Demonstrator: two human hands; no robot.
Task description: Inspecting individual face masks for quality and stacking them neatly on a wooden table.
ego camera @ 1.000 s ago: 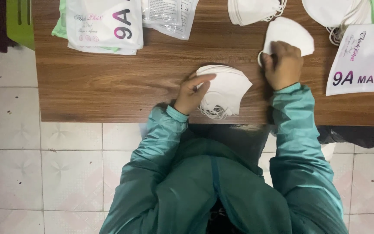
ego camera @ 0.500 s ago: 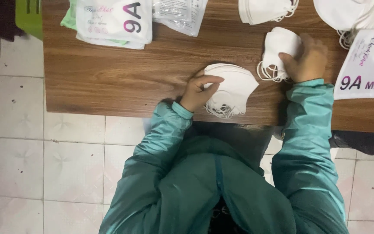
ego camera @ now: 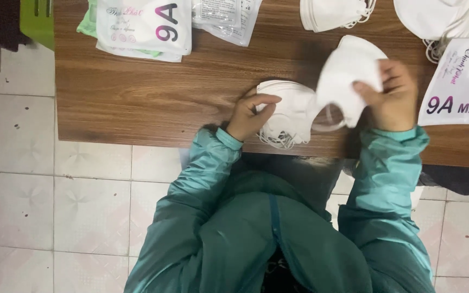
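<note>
My left hand [ego camera: 249,115] rests on a stack of white folded face masks [ego camera: 287,111] at the near edge of the brown wooden table [ego camera: 153,103], its fingers curled over the stack's left side. My right hand [ego camera: 391,93] grips a single white mask [ego camera: 344,77], lifted and tilted just right of the stack, with its ear loops [ego camera: 329,118] hanging down. Both arms are in teal jacket sleeves.
White printed mask pouches [ego camera: 143,24] lie at the table's far left, with a clear plastic bag [ego camera: 226,19] beside them. More white masks [ego camera: 332,12] sit at the far edge, and another pile [ego camera: 435,19] at the right. A printed pouch [ego camera: 460,87] lies right of my hand. Tiled floor [ego camera: 39,206] below.
My right hand has lifted the single mask off the table and carried it left toward the stack. My left hand has stayed on the stack.
</note>
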